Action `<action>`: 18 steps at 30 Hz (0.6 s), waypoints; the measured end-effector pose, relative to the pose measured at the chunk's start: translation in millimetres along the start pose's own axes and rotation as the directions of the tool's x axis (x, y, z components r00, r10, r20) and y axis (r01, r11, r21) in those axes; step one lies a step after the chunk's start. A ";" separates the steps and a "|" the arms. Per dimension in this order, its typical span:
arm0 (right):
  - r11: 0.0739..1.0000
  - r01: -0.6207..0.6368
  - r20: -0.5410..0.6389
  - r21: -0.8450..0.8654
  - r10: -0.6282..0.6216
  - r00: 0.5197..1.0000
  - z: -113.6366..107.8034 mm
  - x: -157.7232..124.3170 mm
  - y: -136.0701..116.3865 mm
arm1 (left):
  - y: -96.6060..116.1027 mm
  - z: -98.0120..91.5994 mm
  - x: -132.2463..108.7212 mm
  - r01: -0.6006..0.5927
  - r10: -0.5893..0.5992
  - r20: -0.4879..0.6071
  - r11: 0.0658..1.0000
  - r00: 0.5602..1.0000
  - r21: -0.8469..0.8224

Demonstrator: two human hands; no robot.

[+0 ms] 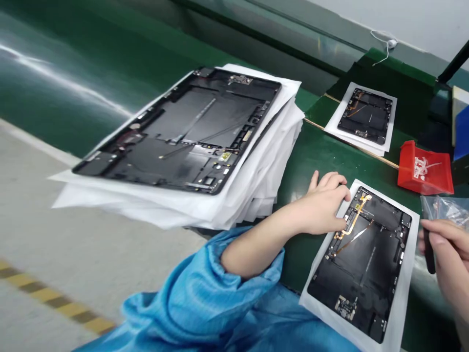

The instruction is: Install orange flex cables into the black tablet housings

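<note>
In front of me a black tablet-like housing (366,264) lies open-side up on a white sheet (412,244). An orange flex cable (353,222) runs along its upper left part. My left hand (324,203) is at that left edge, fingers spread, with thumb and index fingertips at the rim; nothing is gripped in it. To the right of the housing, my right hand (449,254) is closed round a slim black tool (428,252) with a rounded end; its exact kind does not show. This tool is apart from the housing.
At left stands a tall stack of white sheets (252,195) with a larger-looking black housing (190,132) on top. Another housing (366,115) lies farther back. A red bin (406,166) holding small white pieces and a clear plastic bag (447,208) are at right.
</note>
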State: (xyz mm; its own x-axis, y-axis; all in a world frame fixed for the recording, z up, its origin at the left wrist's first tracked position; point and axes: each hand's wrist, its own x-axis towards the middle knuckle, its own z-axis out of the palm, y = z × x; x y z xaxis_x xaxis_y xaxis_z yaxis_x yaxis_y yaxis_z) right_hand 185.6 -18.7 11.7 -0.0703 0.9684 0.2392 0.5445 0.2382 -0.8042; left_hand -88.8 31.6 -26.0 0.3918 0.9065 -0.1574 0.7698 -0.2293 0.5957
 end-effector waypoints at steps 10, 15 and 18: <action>0.988 0.072 0.283 0.137 -0.109 0.953 52.5 -2.5 6.2 | 0.6 -0.2 -4.8 -0.026 0.022 -0.060 0.997 0.998 -0.073; 0.982 0.175 0.285 0.072 -0.189 0.940 54.6 -10.4 11.8 | -0.2 -1.8 -6.4 -0.029 0.025 -0.046 0.996 0.999 -0.090; 0.989 0.122 0.268 0.082 -0.140 0.953 55.4 -11.1 12.9 | -1.0 -1.9 -7.2 -0.039 0.033 -0.055 0.994 0.998 -0.098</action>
State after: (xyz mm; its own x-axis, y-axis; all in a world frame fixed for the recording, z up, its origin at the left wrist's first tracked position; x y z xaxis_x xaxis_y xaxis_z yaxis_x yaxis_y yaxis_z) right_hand 147.1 -22.3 -31.5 -0.3673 0.9095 0.1945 0.4614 0.3597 -0.8110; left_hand -93.3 26.0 -23.9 0.3892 0.9163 -0.0943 0.7012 -0.2283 0.6755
